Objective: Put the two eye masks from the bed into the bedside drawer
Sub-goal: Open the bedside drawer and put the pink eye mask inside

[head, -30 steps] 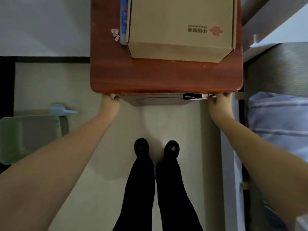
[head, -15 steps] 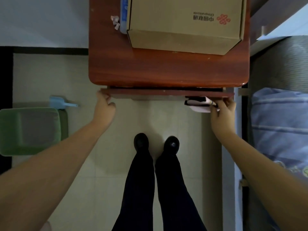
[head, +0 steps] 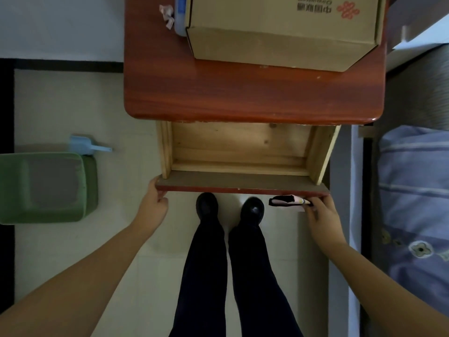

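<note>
The bedside drawer (head: pixel 243 164) stands pulled out from under the red-brown bedside table (head: pixel 243 98); its pale wooden inside holds nothing that I can see. My left hand (head: pixel 155 203) grips the left end of the drawer's front panel. My right hand (head: pixel 320 212) is at the panel's right end and pinches pink and black eye masks (head: pixel 286 201) just below the panel's edge. How many masks are in that bundle I cannot tell.
A cardboard box (head: pixel 281 32) sits on the table top with a blue item and a small pink thing beside it. A green bin (head: pixel 46 188) and a blue scoop (head: pixel 85 147) stand on the floor at left. The bed with blue striped bedding (head: pixel 413 203) lies right. My feet stand below the drawer.
The drawer has gone from shut to pulled well out toward me. Both hands moved back with its front panel, the right still holding the eye masks.
</note>
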Action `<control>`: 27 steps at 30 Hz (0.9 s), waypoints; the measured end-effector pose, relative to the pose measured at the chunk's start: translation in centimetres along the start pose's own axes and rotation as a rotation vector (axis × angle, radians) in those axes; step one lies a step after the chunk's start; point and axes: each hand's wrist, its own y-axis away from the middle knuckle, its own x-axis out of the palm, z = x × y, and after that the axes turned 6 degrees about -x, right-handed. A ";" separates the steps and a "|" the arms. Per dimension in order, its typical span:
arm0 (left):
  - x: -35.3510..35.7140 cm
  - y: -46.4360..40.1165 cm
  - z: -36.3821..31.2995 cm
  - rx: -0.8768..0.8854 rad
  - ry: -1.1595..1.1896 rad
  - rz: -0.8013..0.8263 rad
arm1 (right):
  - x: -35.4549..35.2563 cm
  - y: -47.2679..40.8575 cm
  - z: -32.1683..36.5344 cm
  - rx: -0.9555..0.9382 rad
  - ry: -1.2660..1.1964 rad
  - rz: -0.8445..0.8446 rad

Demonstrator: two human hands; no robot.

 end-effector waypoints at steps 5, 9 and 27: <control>0.6 0.0 -2.5 -0.274 0.422 0.026 | -0.5 -0.3 0.3 0.076 0.016 0.078; 1.1 2.9 -5.4 -0.029 0.021 -0.319 | -1.9 -0.4 4.6 0.037 -0.083 0.326; 6.5 -5.9 -11.2 -0.148 -0.382 -0.252 | 8.8 -12.6 17.3 0.034 0.031 0.185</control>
